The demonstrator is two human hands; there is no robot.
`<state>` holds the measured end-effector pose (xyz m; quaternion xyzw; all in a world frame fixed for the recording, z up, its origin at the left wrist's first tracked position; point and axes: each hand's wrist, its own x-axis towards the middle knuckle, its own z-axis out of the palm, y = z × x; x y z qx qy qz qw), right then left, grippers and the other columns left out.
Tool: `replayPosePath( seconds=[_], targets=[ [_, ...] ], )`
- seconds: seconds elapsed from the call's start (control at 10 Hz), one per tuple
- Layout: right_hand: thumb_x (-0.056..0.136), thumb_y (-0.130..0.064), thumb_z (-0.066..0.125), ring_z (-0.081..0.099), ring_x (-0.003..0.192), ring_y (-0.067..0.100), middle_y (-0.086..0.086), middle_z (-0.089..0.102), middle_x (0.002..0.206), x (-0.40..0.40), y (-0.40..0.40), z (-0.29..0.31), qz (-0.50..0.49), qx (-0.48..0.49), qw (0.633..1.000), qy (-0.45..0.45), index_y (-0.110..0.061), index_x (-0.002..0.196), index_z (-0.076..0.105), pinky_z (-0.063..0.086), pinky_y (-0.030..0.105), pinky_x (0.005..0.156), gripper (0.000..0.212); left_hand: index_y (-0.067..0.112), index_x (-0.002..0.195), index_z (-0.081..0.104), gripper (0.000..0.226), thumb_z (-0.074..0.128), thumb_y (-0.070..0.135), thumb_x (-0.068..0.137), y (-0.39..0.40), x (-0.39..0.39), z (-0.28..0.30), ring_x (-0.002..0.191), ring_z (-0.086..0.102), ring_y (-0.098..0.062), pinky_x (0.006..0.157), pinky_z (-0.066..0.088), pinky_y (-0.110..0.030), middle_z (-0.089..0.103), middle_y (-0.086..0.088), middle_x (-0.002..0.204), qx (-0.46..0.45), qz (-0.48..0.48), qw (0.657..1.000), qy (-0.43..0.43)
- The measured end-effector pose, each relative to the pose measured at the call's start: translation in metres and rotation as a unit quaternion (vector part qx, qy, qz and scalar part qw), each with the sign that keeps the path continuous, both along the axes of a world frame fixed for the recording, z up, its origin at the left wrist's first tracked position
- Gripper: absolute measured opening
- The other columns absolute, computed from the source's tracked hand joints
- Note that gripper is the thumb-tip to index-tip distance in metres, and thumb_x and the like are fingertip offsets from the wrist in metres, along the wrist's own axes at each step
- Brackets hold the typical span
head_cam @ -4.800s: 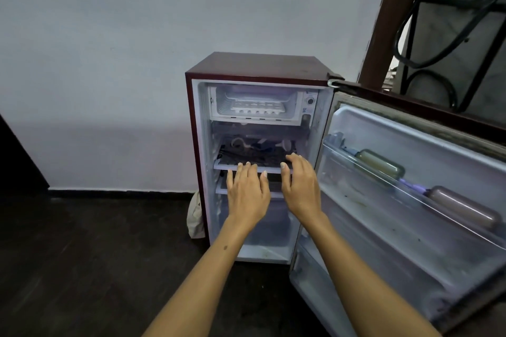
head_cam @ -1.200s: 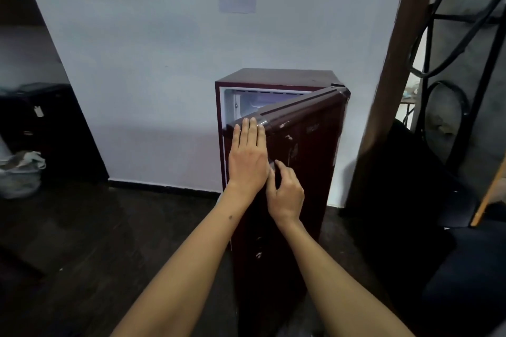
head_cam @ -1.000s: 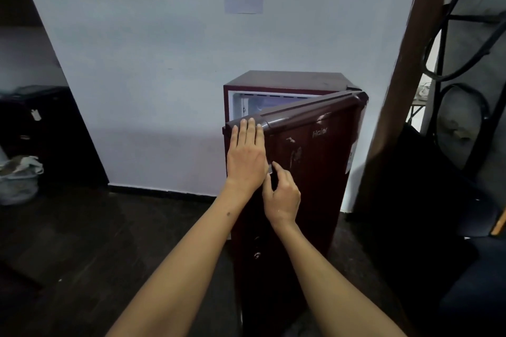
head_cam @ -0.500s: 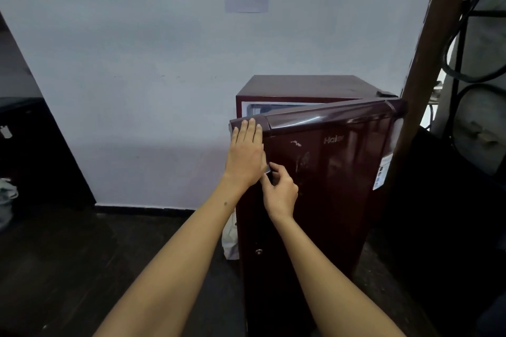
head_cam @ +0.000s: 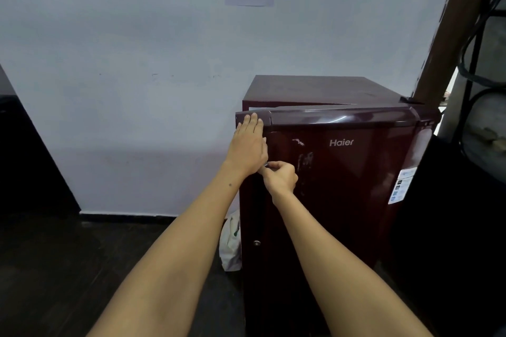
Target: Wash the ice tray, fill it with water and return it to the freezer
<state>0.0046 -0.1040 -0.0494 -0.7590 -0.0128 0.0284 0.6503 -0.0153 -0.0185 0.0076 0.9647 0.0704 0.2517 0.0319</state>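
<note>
The left hand (head_cam: 247,146) lies flat, fingers straight and together, pressing the upper left corner of the glossy maroon fridge door (head_cam: 342,172). Just below it the right hand (head_cam: 280,176) curls, pinching something small and grey at the door's edge. The door stands barely ajar against the maroon cabinet (head_cam: 315,89); the ice tray is out of sight. A white bag (head_cam: 231,241) sits on the dark floor (head_cam: 68,268) beside the fridge.

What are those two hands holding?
Left hand lies flat against the fridge door, holding nothing. Right hand pinches something small there; unclear what.
</note>
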Motion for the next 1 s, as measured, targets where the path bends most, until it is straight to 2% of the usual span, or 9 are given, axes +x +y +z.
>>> replayPosePath(
  seconds=[0.3, 0.4, 0.6, 0.7, 0.8, 0.9, 1.0],
  targets=[
    [0.079, -0.027, 0.078, 0.065, 0.097, 0.022, 0.008, 0.069, 0.103, 0.034, 0.033, 0.005, -0.021, -0.010, 0.999, 0.027, -0.010, 0.102, 0.072, 0.052, 0.028, 0.078, 0.029, 0.000, 0.149, 0.018, 0.056, 0.034, 0.022, 0.099, 0.029, 0.039, 0.008, 0.147, 0.010, -0.028, 0.121, 0.005, -0.039, 0.013, -0.016, 0.159, 0.003, -0.003, 0.999, 0.040],
    [0.080, -0.025, 0.076, 0.065, 0.094, 0.022, 0.008, 0.069, 0.103, 0.041, 0.040, 0.006, -0.027, -0.012, 0.999, 0.038, -0.011, 0.100, 0.072, 0.048, 0.026, 0.071, 0.025, 0.000, 0.149, 0.016, 0.058, 0.033, 0.023, 0.099, 0.032, 0.047, 0.007, 0.147, 0.009, -0.028, 0.121, 0.004, -0.040, 0.011, -0.016, 0.159, 0.013, 0.004, 0.999, 0.048],
    [0.084, -0.022, 0.072, 0.065, 0.099, 0.026, 0.009, 0.068, 0.108, 0.054, 0.048, 0.008, -0.031, -0.043, 0.997, 0.054, -0.013, 0.105, 0.072, 0.052, 0.029, 0.077, 0.023, 0.005, 0.151, 0.013, 0.057, 0.028, 0.027, 0.101, 0.041, 0.058, 0.011, 0.148, 0.008, -0.023, 0.119, 0.000, -0.044, 0.007, -0.011, 0.160, 0.034, 0.028, 0.996, 0.075],
    [0.090, -0.019, 0.062, 0.066, 0.097, 0.025, 0.010, 0.069, 0.108, 0.060, 0.042, -0.001, -0.019, -0.058, 0.995, 0.083, -0.013, 0.105, 0.072, 0.054, 0.029, 0.079, 0.018, 0.006, 0.151, 0.013, 0.056, 0.026, 0.028, 0.101, 0.044, 0.064, 0.015, 0.148, 0.008, -0.022, 0.118, 0.000, -0.046, 0.006, -0.010, 0.161, 0.019, 0.027, 0.996, 0.086],
    [0.093, -0.023, 0.059, 0.065, 0.099, 0.020, 0.007, 0.068, 0.111, 0.059, 0.035, -0.008, 0.034, -0.034, 0.996, 0.071, -0.015, 0.112, 0.070, 0.052, 0.027, 0.081, 0.023, 0.006, 0.151, 0.011, 0.057, 0.027, 0.028, 0.101, 0.043, 0.064, 0.013, 0.148, 0.006, -0.023, 0.119, 0.001, -0.047, 0.003, -0.009, 0.161, 0.013, 0.025, 0.996, 0.086],
    [0.097, -0.027, 0.053, 0.061, 0.086, 0.016, 0.003, 0.067, 0.100, 0.052, 0.030, -0.004, 0.047, -0.037, 0.997, 0.038, -0.014, 0.109, 0.070, 0.046, 0.027, 0.074, 0.024, 0.005, 0.151, 0.011, 0.057, 0.027, 0.027, 0.101, 0.042, 0.068, 0.014, 0.148, 0.007, -0.024, 0.119, 0.003, -0.048, 0.004, -0.010, 0.161, -0.014, 0.029, 0.995, 0.092],
    [0.100, -0.029, 0.045, 0.048, 0.057, 0.012, -0.002, 0.054, 0.064, 0.043, 0.023, 0.006, -0.016, -0.046, 0.999, -0.021, -0.016, 0.065, 0.058, 0.044, 0.030, 0.066, 0.039, 0.005, 0.139, 0.039, 0.045, 0.026, 0.025, 0.101, 0.028, 0.059, 0.017, 0.139, 0.033, -0.028, 0.118, 0.010, -0.046, 0.030, -0.014, 0.154, -0.078, 0.043, 0.995, 0.047]
  ],
)
